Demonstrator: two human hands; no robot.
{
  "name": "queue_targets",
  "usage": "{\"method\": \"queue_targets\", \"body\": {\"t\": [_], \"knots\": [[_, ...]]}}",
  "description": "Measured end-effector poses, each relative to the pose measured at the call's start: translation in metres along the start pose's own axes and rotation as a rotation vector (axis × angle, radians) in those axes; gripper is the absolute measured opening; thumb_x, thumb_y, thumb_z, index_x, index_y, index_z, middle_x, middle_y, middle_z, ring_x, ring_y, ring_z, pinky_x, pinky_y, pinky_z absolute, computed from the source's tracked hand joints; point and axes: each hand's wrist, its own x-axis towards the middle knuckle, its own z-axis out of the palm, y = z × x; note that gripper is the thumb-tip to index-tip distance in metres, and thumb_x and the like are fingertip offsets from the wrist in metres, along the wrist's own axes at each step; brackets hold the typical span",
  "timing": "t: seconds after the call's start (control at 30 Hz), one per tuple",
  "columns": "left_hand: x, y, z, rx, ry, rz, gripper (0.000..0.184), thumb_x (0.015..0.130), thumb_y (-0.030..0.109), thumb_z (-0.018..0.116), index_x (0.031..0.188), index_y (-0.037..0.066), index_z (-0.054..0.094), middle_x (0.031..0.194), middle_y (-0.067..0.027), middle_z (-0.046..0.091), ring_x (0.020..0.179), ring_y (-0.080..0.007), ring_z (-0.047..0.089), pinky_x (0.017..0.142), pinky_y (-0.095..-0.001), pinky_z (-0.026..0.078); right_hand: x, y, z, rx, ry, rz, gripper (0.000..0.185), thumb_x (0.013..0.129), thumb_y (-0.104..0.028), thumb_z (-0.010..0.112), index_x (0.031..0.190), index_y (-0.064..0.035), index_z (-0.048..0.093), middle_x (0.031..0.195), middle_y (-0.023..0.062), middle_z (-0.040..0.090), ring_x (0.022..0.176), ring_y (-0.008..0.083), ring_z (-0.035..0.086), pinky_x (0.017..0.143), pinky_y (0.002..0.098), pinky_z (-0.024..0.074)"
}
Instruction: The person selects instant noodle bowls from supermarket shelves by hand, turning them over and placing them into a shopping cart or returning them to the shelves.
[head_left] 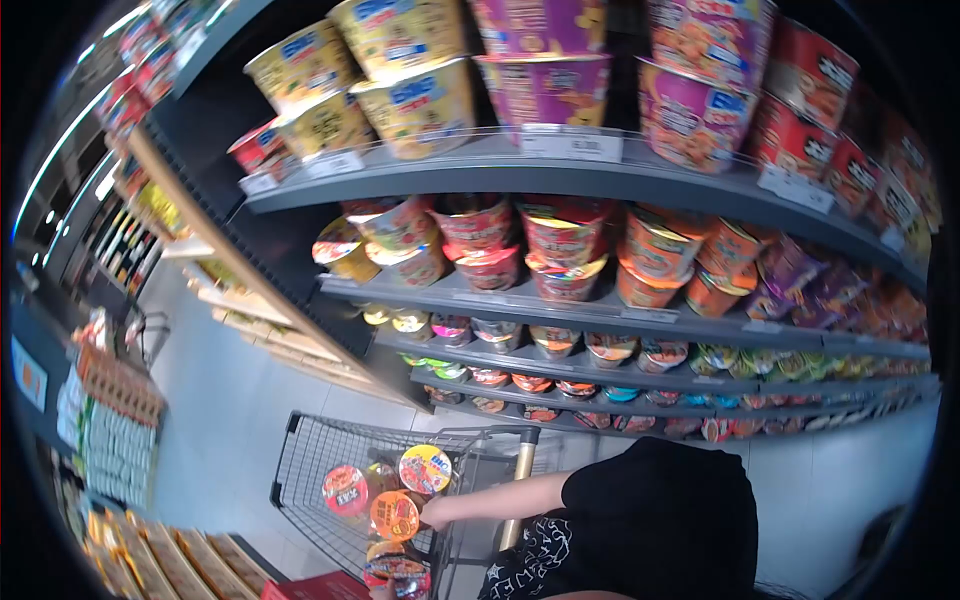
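My right hand (433, 514) reaches into a wire shopping cart (310, 455), its fingers closed on the edge of an instant noodle cup with an orange lid (394, 516). Beside that cup are a red-lidded noodle cup (345, 490) and a yellow-lidded noodle cup (426, 469). Low in the view, my left hand (384, 592) is partly cut off by the frame edge, against a dark and red noodle cup (398, 572) that it appears to grip. The cart's gold-coloured handle (524, 465) crosses under my right forearm.
A tall shelf unit (480, 170) carries rows of noodle cups, with yellow cups (415, 105) and purple cups (555, 95) on an upper tier. An aisle floor (215, 400) runs to the left. Stacked goods (120, 450) stand across it. A slatted wooden display (160, 560) is at lower left.
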Motion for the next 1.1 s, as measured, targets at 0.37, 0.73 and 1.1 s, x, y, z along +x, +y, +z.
{"method": "queue_targets", "body": {"t": [0.37,0.73,1.1], "knots": [[-0.05,0.017,0.026,-0.09,-0.127,0.048,0.019,0.074,0.015,0.05,0.083,-0.001,0.052,0.072,-0.01,0.056,0.061,-0.0173,0.054,0.055,-0.0254,0.044,0.0,0.0,0.0,-0.023,0.113,0.043,0.015,0.062,-0.009,0.054,0.07,0.0007,0.061,0.07,0.0166,0.06,0.069,0.0295,0.059,0.056,0.0416,0.0459],[0.022,-0.002,0.018,0.547,0.131,0.328,0.034,0.071,0.02,0.057,0.096,-0.003,0.049,0.09,-0.0145,0.053,0.08,-0.0239,0.052,0.07,-0.0318,0.041,0.011,0.018,0.01,-0.025,0.455,0.06,0.014,0.061,-0.009,0.054,0.068,0.0004,0.061,0.068,0.0161,0.06,0.068,0.0294,0.059,0.055,0.0417,0.0455],[0.092,-0.049,0.034,0.709,0.288,0.999,0.036,0.076,0.015,0.053,0.103,-0.007,0.048,0.105,-0.021,0.048,0.095,-0.0326,0.047,0.085,-0.0358,0.035,-0.066,-0.015,0.046,0.163,0.815,0.016,0.021,0.066,-0.006,0.048,0.083,-0.0005,0.058,0.086,0.0193,0.056,0.094,0.0336,0.051,0.08,0.0394,0.0414]]}}
